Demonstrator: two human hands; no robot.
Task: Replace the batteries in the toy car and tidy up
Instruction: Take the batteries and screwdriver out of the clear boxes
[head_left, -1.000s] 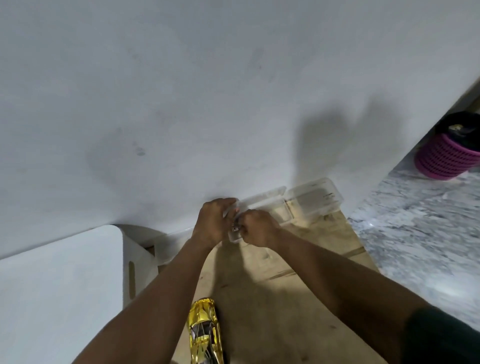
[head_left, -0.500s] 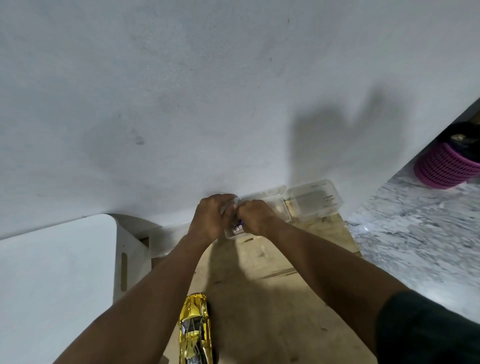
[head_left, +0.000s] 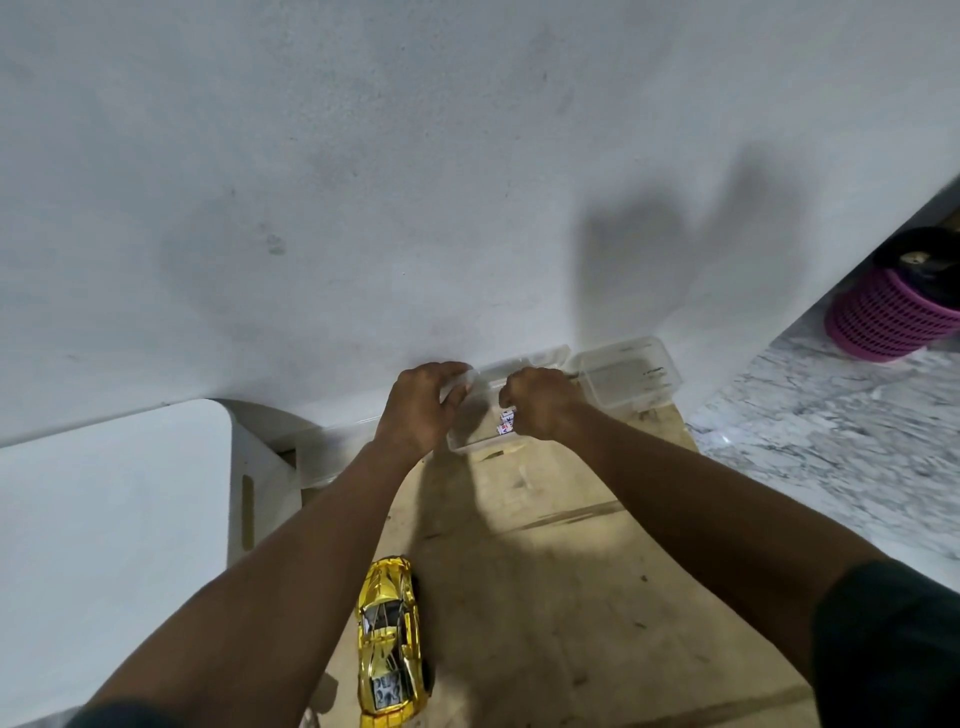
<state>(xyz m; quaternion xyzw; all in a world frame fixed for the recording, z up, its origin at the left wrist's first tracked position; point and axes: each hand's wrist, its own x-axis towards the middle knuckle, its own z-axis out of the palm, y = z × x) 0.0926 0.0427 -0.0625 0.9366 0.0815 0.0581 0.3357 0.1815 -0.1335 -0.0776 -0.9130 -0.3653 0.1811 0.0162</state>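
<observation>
A shiny gold toy car (head_left: 392, 642) lies on the wooden board (head_left: 545, 597) near the bottom, between my forearms. At the far end of the board, against the white wall, stands a clear plastic box (head_left: 480, 441). My left hand (head_left: 418, 410) grips the box's left end. My right hand (head_left: 540, 402) hovers over the box with fingers curled, pinching small batteries (head_left: 506, 422) with a white and red label. How many batteries it holds is hidden by the fingers.
A second clear plastic container (head_left: 628, 376) sits to the right of the box by the wall. A white stool (head_left: 104, 545) stands at left. A purple basket (head_left: 891, 317) stands on the marble floor (head_left: 831, 441) at right.
The view has shifted slightly. My hands stay at the clear box; the right hand has lifted a little, and the labelled batteries show more plainly under its fingers.
</observation>
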